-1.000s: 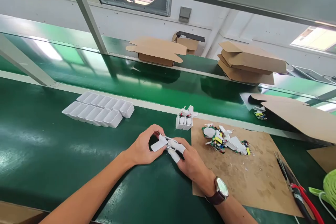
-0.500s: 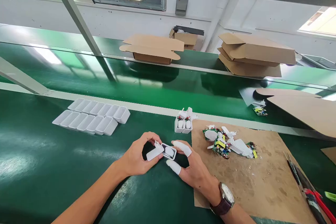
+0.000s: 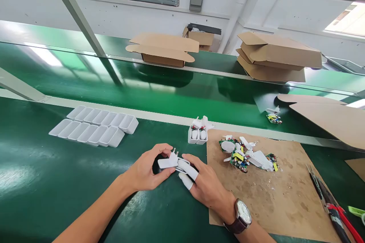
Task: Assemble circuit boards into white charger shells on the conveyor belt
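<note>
Both hands meet over the green bench. My left hand (image 3: 146,171) pinches a flat white plug cover with metal prongs (image 3: 168,161), thumb and fingers closed on it. My right hand (image 3: 203,186), with white finger cots on two fingertips and a watch at the wrist, grips a small white charger housing (image 3: 182,166) against that cover. The two white parts touch between my fingers.
Two filled white housings (image 3: 199,134) stand just beyond my hands. A heap of circuit boards and white parts (image 3: 247,154) lies on a cardboard sheet (image 3: 273,193). Several empty white housings (image 3: 94,128) sit in rows at left. Red-handled pliers (image 3: 332,207) lie at right. Cardboard boxes (image 3: 162,50) stand behind.
The cover in my left hand has swung down over the housing, which was open half a second ago. My right fingers have closed in on it.
</note>
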`<action>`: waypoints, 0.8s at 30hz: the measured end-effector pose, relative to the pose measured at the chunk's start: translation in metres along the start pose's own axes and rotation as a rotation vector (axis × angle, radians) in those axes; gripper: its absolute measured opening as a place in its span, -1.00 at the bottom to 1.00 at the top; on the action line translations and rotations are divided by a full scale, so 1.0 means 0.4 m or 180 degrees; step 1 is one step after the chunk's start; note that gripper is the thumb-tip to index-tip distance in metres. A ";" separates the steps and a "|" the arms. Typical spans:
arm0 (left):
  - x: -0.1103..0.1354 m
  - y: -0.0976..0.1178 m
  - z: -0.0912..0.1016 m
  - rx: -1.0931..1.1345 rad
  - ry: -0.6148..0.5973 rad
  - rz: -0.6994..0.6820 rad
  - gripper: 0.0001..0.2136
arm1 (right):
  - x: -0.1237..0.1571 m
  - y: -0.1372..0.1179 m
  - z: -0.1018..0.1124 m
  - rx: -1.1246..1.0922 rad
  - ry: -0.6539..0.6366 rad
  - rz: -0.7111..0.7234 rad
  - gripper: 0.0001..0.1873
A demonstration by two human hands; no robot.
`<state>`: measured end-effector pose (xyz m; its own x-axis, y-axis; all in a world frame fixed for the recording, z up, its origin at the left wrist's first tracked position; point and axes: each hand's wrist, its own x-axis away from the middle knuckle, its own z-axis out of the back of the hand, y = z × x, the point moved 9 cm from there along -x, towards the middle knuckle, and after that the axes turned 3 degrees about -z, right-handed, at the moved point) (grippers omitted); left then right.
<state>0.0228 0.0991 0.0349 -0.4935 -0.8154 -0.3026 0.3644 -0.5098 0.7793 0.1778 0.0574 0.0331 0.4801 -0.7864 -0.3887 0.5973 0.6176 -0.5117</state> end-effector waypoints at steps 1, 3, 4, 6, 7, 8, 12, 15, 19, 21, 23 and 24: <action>0.000 -0.003 0.000 0.0012 0.0016 0.0009 -0.58 | 0.000 0.001 -0.003 0.0008 -0.0014 0.0026 -0.51; 0.000 -0.011 -0.003 0.0059 0.0044 0.0080 -0.55 | 0.000 0.008 -0.005 -0.0095 -0.0021 0.0023 -0.53; 0.000 -0.018 -0.006 0.0085 0.0063 0.0146 -0.55 | -0.001 0.013 -0.005 -0.0222 0.0000 -0.0020 -0.55; 0.000 -0.025 -0.007 0.0149 0.0177 0.0226 -0.52 | -0.004 0.031 0.001 -0.0664 0.0124 -0.0221 -0.59; 0.000 -0.021 -0.007 0.0202 0.0259 0.0175 -0.44 | -0.006 0.044 0.004 -0.1031 0.0219 -0.0402 -0.61; -0.001 -0.011 -0.008 0.0256 0.0320 0.0053 -0.32 | -0.007 0.060 0.001 -0.1508 0.0282 -0.0648 -0.63; 0.002 0.059 -0.020 0.0134 0.0412 -0.0641 0.00 | -0.001 0.094 -0.075 -0.3663 0.0017 -0.1804 -0.55; 0.005 0.100 -0.020 -0.0269 0.0552 -0.0976 -0.16 | -0.005 0.080 -0.101 -0.4321 -0.0141 -0.2157 -0.48; 0.007 0.125 -0.016 -0.0688 0.0697 -0.1248 -0.22 | -0.011 0.071 -0.101 -0.4418 -0.0185 -0.2236 -0.53; 0.009 0.128 -0.016 -0.0823 0.0718 -0.1328 -0.20 | -0.009 0.074 -0.103 -0.4414 -0.0173 -0.2261 -0.54; 0.012 0.131 -0.019 -0.1007 0.0713 -0.1416 -0.14 | -0.006 0.083 -0.104 -0.4365 -0.0085 -0.2260 -0.52; 0.013 0.133 -0.021 -0.1123 0.0711 -0.1447 -0.11 | -0.005 0.087 -0.103 -0.4314 -0.0017 -0.2239 -0.51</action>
<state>0.0463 0.0656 0.0702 -0.4973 -0.5135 -0.6993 0.4145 -0.8487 0.3285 0.1713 0.0799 -0.0155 0.3630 -0.9038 0.2265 -0.3199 -0.3492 -0.8807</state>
